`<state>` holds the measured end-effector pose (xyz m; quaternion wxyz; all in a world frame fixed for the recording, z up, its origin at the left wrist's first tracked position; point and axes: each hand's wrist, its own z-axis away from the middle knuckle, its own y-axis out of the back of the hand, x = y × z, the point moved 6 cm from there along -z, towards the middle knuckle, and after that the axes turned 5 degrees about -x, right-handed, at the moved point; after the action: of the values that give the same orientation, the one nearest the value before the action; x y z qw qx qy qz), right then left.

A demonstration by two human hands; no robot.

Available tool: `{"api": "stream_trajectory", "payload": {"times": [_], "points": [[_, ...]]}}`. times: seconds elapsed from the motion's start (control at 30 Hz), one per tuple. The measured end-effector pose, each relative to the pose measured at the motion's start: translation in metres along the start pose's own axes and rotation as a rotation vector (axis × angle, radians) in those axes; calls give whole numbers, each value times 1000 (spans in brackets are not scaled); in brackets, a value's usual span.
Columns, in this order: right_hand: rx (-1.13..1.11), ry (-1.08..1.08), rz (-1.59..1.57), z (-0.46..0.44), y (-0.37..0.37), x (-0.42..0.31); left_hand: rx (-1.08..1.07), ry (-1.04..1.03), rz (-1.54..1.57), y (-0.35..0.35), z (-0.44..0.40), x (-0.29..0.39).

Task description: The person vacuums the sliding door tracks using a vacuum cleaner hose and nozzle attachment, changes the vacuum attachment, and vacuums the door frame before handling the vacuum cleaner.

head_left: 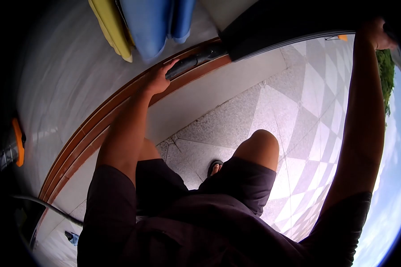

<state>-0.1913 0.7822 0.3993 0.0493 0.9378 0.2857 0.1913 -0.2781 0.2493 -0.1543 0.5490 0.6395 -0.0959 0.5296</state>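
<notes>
So the black tube [196, 61] is lying along the upper stretch of the brown-edged ledge [93, 132], its far end right by the dark panel [276, 22] at the top. The left hand [158, 81] is at the tube's near end, one finger stuck out along it. The rest of the fingers are hidden, so I can't tell if they're wrapped around it.

The right hand [379, 35] is way up by the panel's right end. It's too shadowed there, can't tell if it's gripping anything.

Past the ledge's outer edge, on the grey surface side, there's blue fabric [148, 26] with something yellow [110, 29] right beside it. Inside the ledge it's checkered floor tiles [316, 93], with a sandalled foot [215, 168] on them.
</notes>
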Motion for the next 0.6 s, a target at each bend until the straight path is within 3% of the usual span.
{"api": "stream_trajectory", "payload": {"times": [0.03,0.07,0.2,0.3,0.37,0.47,0.5,0.57,0.6], "points": [[-1,68,167,0,-6,-1,6,-20,127,1,3,1],[12,136,334,0,-12,-1,-64,86,181,0,7,-6],[12,158,345,1,-2,-10,-17,2,162,-6,3,-13],[-87,208,792,-4,-21,-7,-30,-3,176,-11,-3,-8],[-147,149,665,-4,-28,3,-27,27,197,-19,-7,-19],[-154,-40,-128,2,35,-18,-58,84,221,-18,-10,-22],[-159,-76,-213,3,41,-20,-61,106,216,-21,-10,-27],[-107,-42,-64,1,35,-19,-24,32,241,-23,-10,-31],[-48,26,170,1,19,-15,-4,-6,253,-23,-11,-32]]}}
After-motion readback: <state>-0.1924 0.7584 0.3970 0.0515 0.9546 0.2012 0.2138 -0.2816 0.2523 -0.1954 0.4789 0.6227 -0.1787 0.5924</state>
